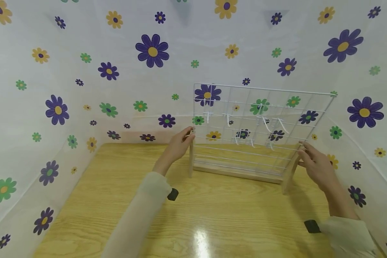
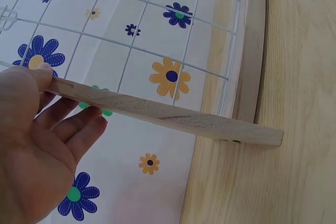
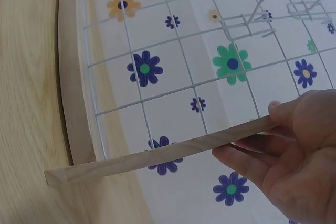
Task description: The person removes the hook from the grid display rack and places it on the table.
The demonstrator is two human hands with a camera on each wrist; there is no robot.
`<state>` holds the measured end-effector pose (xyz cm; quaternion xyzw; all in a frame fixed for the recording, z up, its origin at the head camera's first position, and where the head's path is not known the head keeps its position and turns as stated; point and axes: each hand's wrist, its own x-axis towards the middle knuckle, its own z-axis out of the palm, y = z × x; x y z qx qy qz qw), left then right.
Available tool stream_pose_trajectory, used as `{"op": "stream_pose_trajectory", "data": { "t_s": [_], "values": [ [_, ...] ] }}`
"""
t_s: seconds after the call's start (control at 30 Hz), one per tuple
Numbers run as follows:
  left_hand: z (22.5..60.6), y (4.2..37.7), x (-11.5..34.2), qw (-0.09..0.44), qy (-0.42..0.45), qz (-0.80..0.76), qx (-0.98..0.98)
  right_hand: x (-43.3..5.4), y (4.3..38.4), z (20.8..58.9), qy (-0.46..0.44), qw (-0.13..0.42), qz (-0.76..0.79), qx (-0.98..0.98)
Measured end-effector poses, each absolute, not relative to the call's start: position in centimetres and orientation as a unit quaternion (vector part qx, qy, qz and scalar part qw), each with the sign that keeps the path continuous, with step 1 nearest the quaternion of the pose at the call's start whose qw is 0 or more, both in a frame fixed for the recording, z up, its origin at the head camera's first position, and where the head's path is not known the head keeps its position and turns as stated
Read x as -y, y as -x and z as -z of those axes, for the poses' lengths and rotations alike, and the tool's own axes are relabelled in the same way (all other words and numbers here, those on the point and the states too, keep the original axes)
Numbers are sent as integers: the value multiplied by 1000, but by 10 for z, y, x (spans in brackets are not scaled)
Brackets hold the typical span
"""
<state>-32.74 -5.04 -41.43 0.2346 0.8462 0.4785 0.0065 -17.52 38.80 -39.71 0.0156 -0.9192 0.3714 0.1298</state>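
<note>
Likely light, stiff wire rack (image 1: 261, 122); hooks snag. Your left hand (image 1: 177, 147) pinches left wooden upright (image 1: 191, 157), right hand (image 1: 316, 165) pinches right upright (image 1: 290, 173); lift by both

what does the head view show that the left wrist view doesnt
Only the head view shows the whole white wire rack with its hooks, the right hand on the right wooden leg, and both sleeves. Only the left wrist view shows the left wooden leg up close, with the thumb on top and fingers beneath. Both show the left hand, the wire grid and the wooden table.
</note>
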Motion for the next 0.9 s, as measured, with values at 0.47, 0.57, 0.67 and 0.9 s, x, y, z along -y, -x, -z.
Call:
{"op": "stream_pose_trajectory", "data": {
  "t_s": [0.47, 0.57, 0.67, 0.9],
  "values": [
    [416, 322, 92, 10, -216, -488, -845, -357, 197, 397, -74, 150, -386, 907],
    [415, 322, 98, 11, -206, -491, -846, -354, 198, 397, -71, 142, -383, 910],
    [414, 321, 102, 12, -200, -499, -843, -351, 200, 398, -70, 132, -386, 910],
    [414, 318, 113, 7, -186, -496, -848, -343, 205, 397, -74, 119, -410, 901]
  ]
}}
